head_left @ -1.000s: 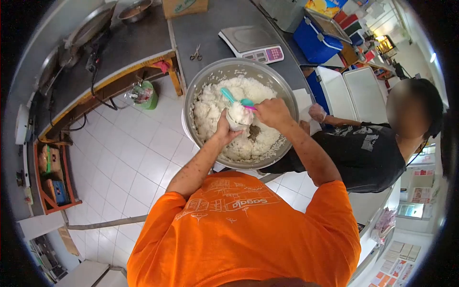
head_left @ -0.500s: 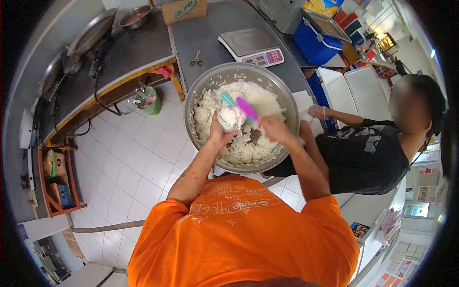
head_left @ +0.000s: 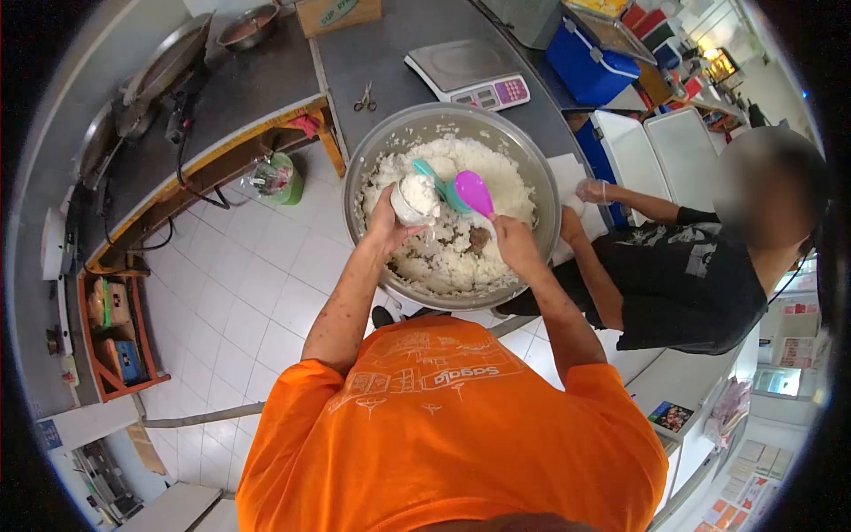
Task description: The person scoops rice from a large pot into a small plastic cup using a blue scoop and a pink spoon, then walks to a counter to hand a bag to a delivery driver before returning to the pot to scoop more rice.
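Note:
A wide metal pot (head_left: 366, 160) full of cooked white rice (head_left: 487, 158) stands in front of me. Above the rice on its left side, my left hand (head_left: 386, 223) is wrapped round a clear container (head_left: 412, 211) heaped with rice. A purple rice paddle (head_left: 474, 192) is in my right hand (head_left: 516, 242), its blade pointing up and away over the middle of the pot. Between the container and the paddle lies a teal utensil (head_left: 427, 171), partly hidden behind them. Some of the pot's bottom shows near my right hand.
A digital scale (head_left: 470, 71) and scissors (head_left: 365, 97) sit on the dark counter behind the pot. At the right, a person in black has a gloved hand (head_left: 596, 191) near the pot, beside an open cooler (head_left: 625, 151). A green bin (head_left: 285, 182) stands on the floor at left.
My left hand has moved the rice-filled container a little left and away from me. The purple paddle has swung clear of the container, rightward, with its blade turned more upright.

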A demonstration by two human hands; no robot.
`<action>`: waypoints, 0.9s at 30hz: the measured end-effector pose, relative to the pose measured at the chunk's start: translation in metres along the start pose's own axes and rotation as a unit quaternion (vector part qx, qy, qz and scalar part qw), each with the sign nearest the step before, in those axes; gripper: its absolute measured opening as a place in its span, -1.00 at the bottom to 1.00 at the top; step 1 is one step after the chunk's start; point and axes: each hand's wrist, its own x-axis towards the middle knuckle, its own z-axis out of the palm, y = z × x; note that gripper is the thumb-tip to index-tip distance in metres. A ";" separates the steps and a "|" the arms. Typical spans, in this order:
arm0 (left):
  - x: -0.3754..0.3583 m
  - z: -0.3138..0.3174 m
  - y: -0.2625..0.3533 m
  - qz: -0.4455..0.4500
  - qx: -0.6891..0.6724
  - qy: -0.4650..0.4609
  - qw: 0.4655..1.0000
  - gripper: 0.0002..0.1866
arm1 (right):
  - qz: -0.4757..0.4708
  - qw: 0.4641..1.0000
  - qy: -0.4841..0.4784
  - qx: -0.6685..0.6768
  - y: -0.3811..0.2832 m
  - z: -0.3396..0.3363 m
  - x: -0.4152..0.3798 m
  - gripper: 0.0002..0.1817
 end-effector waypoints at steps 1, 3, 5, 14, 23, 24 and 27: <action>0.004 -0.005 -0.005 0.002 -0.024 -0.030 0.999 -0.45 | 0.054 0.998 -0.021 0.013 -0.006 -0.008 0.004 -0.55; 0.006 -0.008 -0.014 -0.006 -0.038 -0.041 0.998 -0.44 | 0.090 0.991 -0.066 0.068 -0.025 -0.014 0.008 -0.52; 0.006 -0.004 -0.029 0.009 -0.018 -0.023 1.000 -0.46 | 0.133 0.977 -0.117 0.121 -0.036 0.001 0.002 -0.50; -0.014 0.010 -0.044 -0.016 0.021 0.026 0.999 -0.50 | -0.019 0.981 -0.187 0.041 -0.021 0.029 0.009 -0.51; -0.001 0.002 -0.047 0.071 -0.012 0.022 0.997 -0.46 | -0.002 0.996 0.001 0.093 -0.027 0.070 -0.026 -0.53; -0.010 0.003 -0.036 0.052 0.009 0.015 0.998 -0.47 | -0.012 0.995 -0.015 0.094 -0.024 0.068 -0.019 -0.54; -0.013 -0.004 -0.015 0.030 0.058 -0.008 0.998 -0.48 | 0.235 0.907 -0.182 0.299 -0.027 0.022 0.002 -0.51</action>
